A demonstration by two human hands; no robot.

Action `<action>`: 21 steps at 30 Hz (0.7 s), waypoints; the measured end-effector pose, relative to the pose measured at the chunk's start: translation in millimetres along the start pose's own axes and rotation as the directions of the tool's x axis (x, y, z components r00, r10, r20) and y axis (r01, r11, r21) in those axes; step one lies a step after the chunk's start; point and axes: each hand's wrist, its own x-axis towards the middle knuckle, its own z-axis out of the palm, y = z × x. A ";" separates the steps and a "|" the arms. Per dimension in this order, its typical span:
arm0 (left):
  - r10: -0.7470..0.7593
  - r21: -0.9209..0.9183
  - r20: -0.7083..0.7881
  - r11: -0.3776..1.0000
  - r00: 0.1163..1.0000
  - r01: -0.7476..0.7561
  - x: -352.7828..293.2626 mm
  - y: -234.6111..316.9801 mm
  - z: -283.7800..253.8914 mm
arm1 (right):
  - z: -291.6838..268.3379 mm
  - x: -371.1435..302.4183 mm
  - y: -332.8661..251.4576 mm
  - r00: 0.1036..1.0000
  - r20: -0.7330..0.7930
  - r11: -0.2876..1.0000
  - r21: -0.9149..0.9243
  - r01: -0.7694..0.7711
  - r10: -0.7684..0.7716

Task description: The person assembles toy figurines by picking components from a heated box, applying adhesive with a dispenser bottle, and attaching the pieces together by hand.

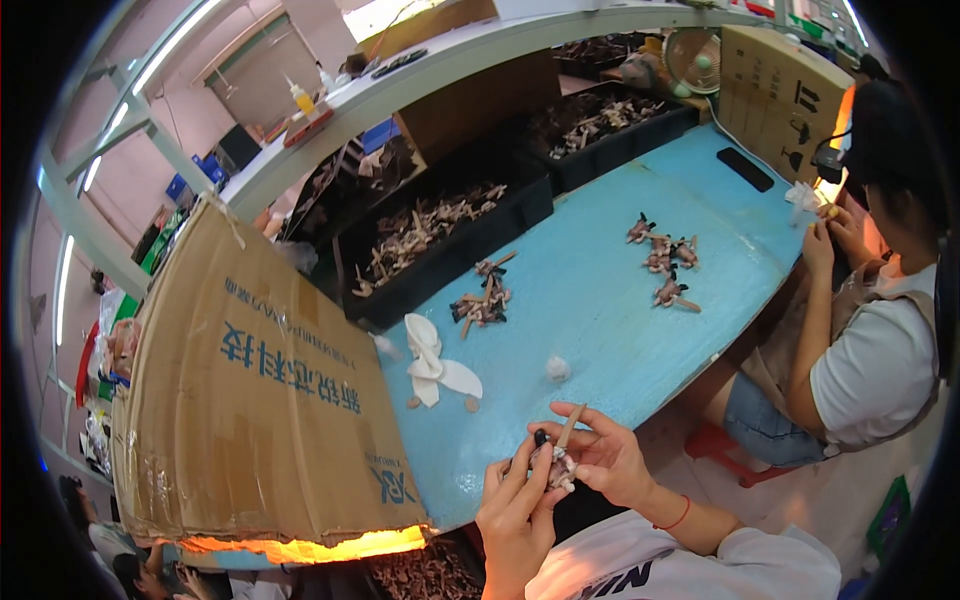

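Close to the table's near edge, my left hand [514, 512] pinches a small figurine [562, 472] between thumb and fingers. The figurine is pinkish and brown, with a black part on top and a long tan blade-like piece sticking up. From the other side, the thumb and fingers of my right hand [620, 468] close on it too. Its finer details are too small to make out. Just beyond my hands lie a crumpled white wad [557, 369] and white cloth pieces [428, 360], with small tan discs [472, 404] beside them.
Similar figurines lie in a left group [484, 300] and a right group [660, 255] on the blue tabletop [580, 290]. Black bins [545, 195] full of parts line the back. A large cardboard sheet [270, 400] stands at left. A co-worker [860, 350] sits at right.
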 end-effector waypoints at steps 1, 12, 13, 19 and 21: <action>0.009 0.025 -0.009 1.000 1.000 -0.009 1.9 -0.2 1.6 | -1.8 0.1 -0.1 1.000 -0.002 1.000 0.004 0.004 -0.004; 0.160 0.020 0.004 0.987 0.987 -0.160 8.7 -4.3 14.1 | -11.7 2.1 -6.6 0.998 -0.065 1.000 -0.016 -0.016 0.015; 0.130 0.024 0.013 0.991 0.991 -0.130 10.1 -4.5 14.5 | -15.0 3.3 -5.6 0.999 -0.038 1.000 0.014 -0.008 0.009; 0.093 -0.022 0.055 0.995 0.994 -0.092 19.0 -16.8 19.9 | -23.8 11.6 -3.6 0.999 -0.042 1.000 0.030 -0.005 0.006; 0.108 -0.037 0.027 0.994 0.994 -0.107 21.7 -19.5 21.4 | -24.2 15.2 -5.3 0.998 -0.052 0.999 0.034 -0.026 0.027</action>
